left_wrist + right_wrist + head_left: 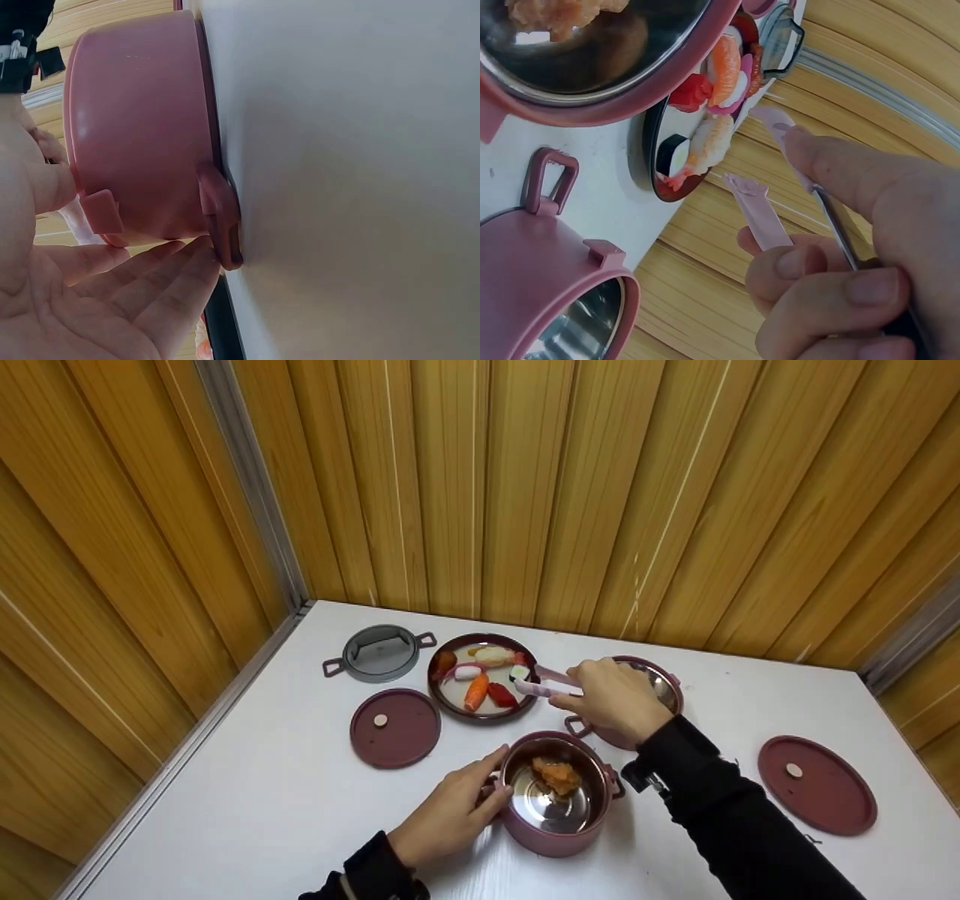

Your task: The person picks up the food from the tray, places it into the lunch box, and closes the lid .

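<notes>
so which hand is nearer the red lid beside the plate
Left. The left hand, touching the near pot, is close to the red lid, on its near right side; the right hand, holding tongs, is farther right, beyond the plate.

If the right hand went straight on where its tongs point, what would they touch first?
Probably the sushi roll on the plate: the tongs in the right hand line up with it, though their height is unclear.

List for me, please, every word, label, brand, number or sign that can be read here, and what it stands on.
No readable text anywhere, including on the front pot, plate and tongs.
A dark speck on the left red lid is too small to make out.
</notes>
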A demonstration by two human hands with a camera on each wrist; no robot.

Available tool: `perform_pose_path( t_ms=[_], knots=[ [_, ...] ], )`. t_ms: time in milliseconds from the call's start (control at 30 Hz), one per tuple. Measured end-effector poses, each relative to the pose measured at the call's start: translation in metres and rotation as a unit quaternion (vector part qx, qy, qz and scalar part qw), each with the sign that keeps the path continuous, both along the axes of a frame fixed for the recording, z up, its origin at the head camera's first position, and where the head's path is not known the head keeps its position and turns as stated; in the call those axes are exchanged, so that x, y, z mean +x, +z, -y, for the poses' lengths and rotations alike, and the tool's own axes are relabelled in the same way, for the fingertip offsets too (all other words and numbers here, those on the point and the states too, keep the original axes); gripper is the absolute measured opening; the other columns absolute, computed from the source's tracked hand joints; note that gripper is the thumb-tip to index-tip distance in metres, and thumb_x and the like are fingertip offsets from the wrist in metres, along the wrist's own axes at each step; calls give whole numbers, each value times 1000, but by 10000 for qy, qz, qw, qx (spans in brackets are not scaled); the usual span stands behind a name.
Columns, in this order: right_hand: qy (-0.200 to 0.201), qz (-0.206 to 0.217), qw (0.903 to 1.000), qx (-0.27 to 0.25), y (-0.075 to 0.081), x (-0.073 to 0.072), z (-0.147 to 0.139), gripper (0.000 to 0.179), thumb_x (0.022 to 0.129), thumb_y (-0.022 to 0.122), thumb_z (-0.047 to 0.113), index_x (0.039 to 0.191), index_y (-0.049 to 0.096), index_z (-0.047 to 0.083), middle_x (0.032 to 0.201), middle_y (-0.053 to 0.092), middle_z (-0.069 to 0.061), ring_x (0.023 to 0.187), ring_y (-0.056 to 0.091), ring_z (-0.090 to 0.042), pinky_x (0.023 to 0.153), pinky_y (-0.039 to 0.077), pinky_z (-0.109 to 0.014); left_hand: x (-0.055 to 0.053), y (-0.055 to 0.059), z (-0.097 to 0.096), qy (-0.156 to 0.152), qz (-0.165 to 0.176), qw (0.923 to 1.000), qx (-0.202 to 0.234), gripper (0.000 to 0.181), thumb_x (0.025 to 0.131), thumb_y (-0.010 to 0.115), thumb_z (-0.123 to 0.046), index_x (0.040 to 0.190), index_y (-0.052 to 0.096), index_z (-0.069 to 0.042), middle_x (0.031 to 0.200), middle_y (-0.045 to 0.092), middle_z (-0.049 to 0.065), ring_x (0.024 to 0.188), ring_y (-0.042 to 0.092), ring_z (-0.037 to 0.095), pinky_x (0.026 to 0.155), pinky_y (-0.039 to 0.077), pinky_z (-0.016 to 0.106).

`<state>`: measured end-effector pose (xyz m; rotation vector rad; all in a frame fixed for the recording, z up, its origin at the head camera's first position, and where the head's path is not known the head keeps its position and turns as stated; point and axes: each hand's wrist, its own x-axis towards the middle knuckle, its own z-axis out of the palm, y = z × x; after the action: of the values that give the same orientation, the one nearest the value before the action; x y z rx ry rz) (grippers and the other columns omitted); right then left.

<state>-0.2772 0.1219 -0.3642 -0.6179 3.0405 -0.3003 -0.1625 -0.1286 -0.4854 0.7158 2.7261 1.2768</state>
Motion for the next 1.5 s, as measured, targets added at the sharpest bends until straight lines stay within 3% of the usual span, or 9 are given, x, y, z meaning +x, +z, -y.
perform_pose_path(
  t_ms=[333,633,933,1200,1500],
  knots=[
    [-197,207,9995,152,-11,-19,27,44,99,80,49,92,77,6,87,73,-10,73,62,-26,63,49,-42,-1,1,0,2,-33,10000,-14,65,117,56,-37,169,41,-1,166,56,20,152,58,36,127,47,56],
    [-296,261,9988,287,-23,-24,49,47,97,83,49,76,64,12,88,73,-12,76,64,-29,68,55,-49,0,-1,1,-6,-68,10000,26,65,117,56,-37,169,41,0,165,57,20,152,58,37,127,47,56],
    [-255,229,9989,311,-30,-23,58,44,97,84,47,82,69,8,92,76,-15,76,64,-29,68,53,-48,-1,-2,0,-42,-275,9996,9,63,118,53,-36,167,43,1,162,60,19,148,62,34,124,51,53],
    [-266,253,9988,315,-32,-24,60,42,98,83,45,85,69,7,92,75,-15,77,64,-29,69,54,-48,-1,-1,1,-55,-206,9998,22,65,118,52,-40,169,41,-1,164,58,20,149,61,35,125,49,53],
    [-172,158,9992,327,-38,-24,59,38,98,84,39,84,73,6,95,79,-21,83,74,-37,70,59,-53,0,0,1,-41,-116,9999,49,65,118,52,-40,169,41,-1,164,59,20,150,60,34,126,49,53]
  ],
)
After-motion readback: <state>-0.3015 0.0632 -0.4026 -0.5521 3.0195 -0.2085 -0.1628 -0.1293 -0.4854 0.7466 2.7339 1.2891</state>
